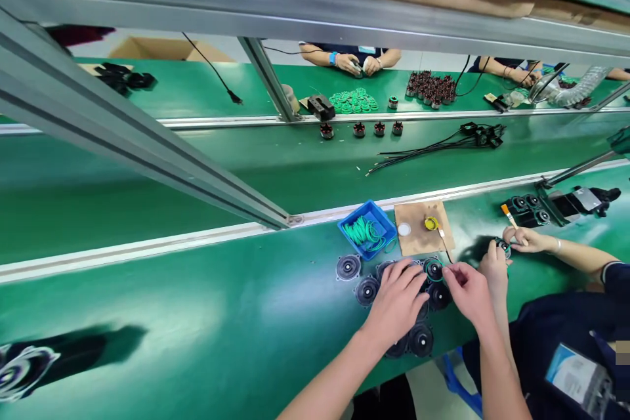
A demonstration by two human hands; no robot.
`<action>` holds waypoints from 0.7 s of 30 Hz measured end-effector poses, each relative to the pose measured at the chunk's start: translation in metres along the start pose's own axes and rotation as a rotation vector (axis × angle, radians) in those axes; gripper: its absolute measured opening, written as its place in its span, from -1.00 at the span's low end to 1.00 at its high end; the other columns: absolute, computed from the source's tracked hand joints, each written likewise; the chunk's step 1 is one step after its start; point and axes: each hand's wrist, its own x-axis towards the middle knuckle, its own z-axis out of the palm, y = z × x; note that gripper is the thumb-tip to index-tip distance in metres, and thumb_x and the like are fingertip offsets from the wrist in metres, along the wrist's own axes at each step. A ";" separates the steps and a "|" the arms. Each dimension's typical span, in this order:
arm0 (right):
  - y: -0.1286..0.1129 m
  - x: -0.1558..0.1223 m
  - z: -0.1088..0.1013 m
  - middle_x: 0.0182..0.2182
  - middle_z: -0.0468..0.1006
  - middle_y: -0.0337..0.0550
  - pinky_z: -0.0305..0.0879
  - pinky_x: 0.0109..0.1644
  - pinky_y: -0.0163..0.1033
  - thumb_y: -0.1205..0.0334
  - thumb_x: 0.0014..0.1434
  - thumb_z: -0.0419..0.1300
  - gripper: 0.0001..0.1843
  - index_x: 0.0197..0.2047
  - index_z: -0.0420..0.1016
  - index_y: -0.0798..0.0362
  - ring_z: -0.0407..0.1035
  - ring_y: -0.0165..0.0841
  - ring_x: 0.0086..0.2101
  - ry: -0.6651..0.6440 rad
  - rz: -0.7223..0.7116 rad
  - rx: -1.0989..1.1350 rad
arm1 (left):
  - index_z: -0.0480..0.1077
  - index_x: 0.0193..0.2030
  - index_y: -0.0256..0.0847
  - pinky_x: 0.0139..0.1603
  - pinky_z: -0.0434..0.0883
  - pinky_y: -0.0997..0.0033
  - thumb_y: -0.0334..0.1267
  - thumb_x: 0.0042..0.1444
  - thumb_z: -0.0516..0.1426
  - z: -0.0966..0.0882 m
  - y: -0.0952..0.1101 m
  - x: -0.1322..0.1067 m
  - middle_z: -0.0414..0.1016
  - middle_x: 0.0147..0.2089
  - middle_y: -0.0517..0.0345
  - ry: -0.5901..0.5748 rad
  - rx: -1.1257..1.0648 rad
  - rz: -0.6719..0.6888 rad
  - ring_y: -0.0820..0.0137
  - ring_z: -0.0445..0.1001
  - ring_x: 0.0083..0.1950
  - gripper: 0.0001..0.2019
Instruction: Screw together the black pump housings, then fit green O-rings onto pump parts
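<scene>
My right hand (470, 292) pinches the edge of a thin green ring (427, 277), which lies around the top of a round black part (434, 268). My left hand (401, 295) is spread palm down over the neighbouring black parts, fingers stretched and apart, hiding some of them. Several more black discs with pale centres stand in a cluster about my hands, such as one near the table edge (420, 339) and one at the cluster's left (348, 267). Beyond them a blue bin (347, 222) holds a tangle of green rings (363, 231).
A cardboard sheet (418, 246) carries a yellow pot (431, 223) and a brush (441, 234). At right, a co-worker's hand (524, 239) holds another brush close to my right arm. A metal frame post (197, 170) slants across the left. Black parts (29, 371) lie at lower left.
</scene>
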 end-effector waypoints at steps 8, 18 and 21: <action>0.021 0.018 0.012 -0.37 0.61 -0.06 0.46 -0.30 -0.18 -0.09 0.40 0.19 -0.61 -0.22 0.61 0.07 0.51 -0.20 -0.41 0.025 -0.009 -0.059 | 0.42 0.29 -0.17 0.57 0.04 -0.47 -0.23 0.42 0.16 0.028 0.003 0.006 0.42 0.45 -0.06 -0.074 0.177 0.042 -0.06 0.15 0.59 -0.66; 0.044 0.023 -0.002 0.01 0.56 0.10 0.61 0.00 0.07 0.15 0.50 0.11 -0.66 0.15 0.68 -0.11 0.54 -0.04 -0.10 -0.113 -0.360 -0.123 | 0.33 0.37 -0.20 0.59 -0.04 -0.52 0.19 0.43 0.05 0.027 0.007 0.008 0.35 0.50 -0.07 -0.106 0.299 0.018 -0.07 0.05 0.63 -0.41; 0.050 0.018 -0.006 -0.01 0.57 0.04 0.63 -0.03 0.01 0.17 0.52 0.12 -0.65 0.23 0.63 -0.10 0.55 -0.09 -0.10 -0.120 -0.408 -0.147 | 0.36 0.35 -0.18 0.61 -0.12 -0.50 0.26 0.41 0.02 0.026 0.007 0.006 0.33 0.51 -0.06 -0.122 0.297 0.038 -0.06 0.04 0.63 -0.38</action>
